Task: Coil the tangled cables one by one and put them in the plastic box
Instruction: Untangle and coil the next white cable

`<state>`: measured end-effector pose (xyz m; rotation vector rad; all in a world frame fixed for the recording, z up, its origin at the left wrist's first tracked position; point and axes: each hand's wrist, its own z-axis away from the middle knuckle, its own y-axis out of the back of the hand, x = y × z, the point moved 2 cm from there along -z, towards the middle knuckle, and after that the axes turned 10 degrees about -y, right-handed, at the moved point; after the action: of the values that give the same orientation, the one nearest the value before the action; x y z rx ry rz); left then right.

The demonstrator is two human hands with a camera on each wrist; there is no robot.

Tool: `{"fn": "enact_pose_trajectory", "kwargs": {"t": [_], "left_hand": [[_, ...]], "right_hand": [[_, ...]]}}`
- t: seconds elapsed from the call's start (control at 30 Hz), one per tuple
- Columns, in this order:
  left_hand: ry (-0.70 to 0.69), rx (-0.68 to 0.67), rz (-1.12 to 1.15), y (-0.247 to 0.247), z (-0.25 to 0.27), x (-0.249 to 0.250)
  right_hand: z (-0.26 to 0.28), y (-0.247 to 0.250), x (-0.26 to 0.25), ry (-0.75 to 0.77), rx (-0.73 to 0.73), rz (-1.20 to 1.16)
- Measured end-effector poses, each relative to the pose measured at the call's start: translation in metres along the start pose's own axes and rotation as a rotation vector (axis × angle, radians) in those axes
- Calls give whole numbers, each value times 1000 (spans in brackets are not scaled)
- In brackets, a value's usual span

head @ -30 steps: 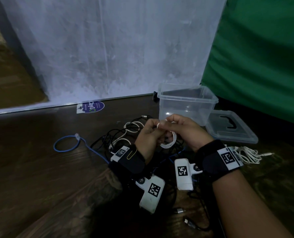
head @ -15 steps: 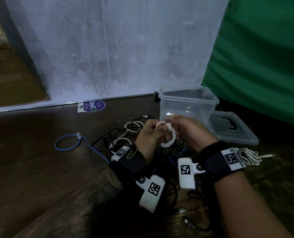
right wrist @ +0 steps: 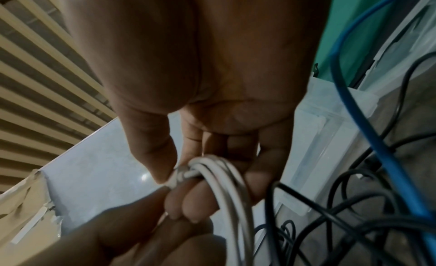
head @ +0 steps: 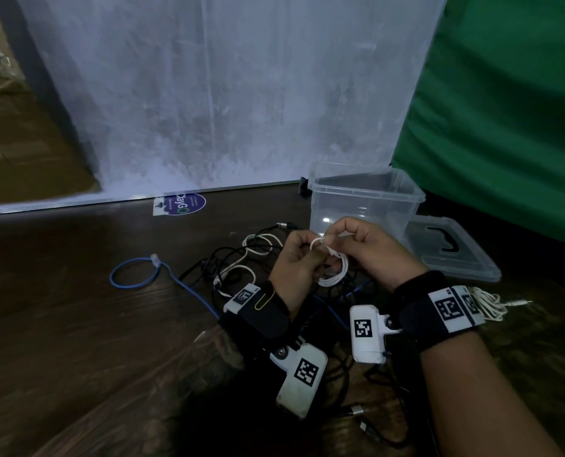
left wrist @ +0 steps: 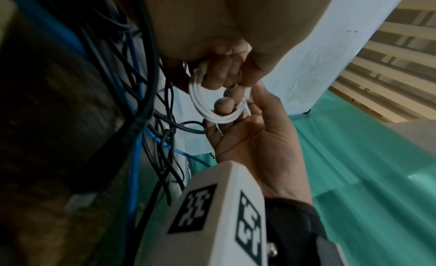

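Observation:
A small white cable coil (head: pixel 335 273) hangs between my two hands above the cable pile. My left hand (head: pixel 296 258) grips the coil's left side, its fingers curled round the loops (left wrist: pixel 212 109). My right hand (head: pixel 367 245) pinches the cable's free end at the top of the coil (right wrist: pixel 186 174) between thumb and fingers. The clear plastic box (head: pixel 363 199) stands open just behind my hands. Under them lies a tangle of black cables (head: pixel 228 258), a white cable (head: pixel 258 242) and a blue network cable (head: pixel 136 275).
The box's clear lid (head: pixel 452 252) lies flat to the right of the box. Another bundled white cable (head: pixel 489 301) lies by my right wrist. A white panel (head: pixel 225 94) and a green cloth (head: pixel 505 110) stand behind. A round sticker (head: pixel 185 204) lies on the dark wooden floor.
My right hand has shifted up slightly and works the cable's end over the top of the coil. The left hand keeps its grip on the loops.

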<state>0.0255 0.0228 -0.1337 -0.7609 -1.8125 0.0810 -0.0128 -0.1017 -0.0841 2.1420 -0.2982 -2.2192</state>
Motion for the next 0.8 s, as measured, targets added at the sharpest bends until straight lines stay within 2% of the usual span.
{"fn": "enact_pose_trajectory", "kwargs": {"t": [0.2, 0.3, 0.47, 0.6, 0.7, 0.8], "left_hand": [[-17, -34, -13, -2, 3, 5], [-5, -21, -4, -3, 3, 7], [28, 65, 23, -5, 4, 9], [14, 64, -6, -4, 4, 11], [21, 130, 24, 0, 2, 10], [99, 186, 126, 0, 0, 15]], "right_hand": [[0, -3, 1, 0, -16, -8], [-2, -3, 2, 10, 36, 13], [-3, -1, 1, 53, 74, 27], [1, -3, -2, 67, 19, 77], [5, -4, -3, 50, -44, 65], [4, -1, -3, 70, -24, 77]]}}
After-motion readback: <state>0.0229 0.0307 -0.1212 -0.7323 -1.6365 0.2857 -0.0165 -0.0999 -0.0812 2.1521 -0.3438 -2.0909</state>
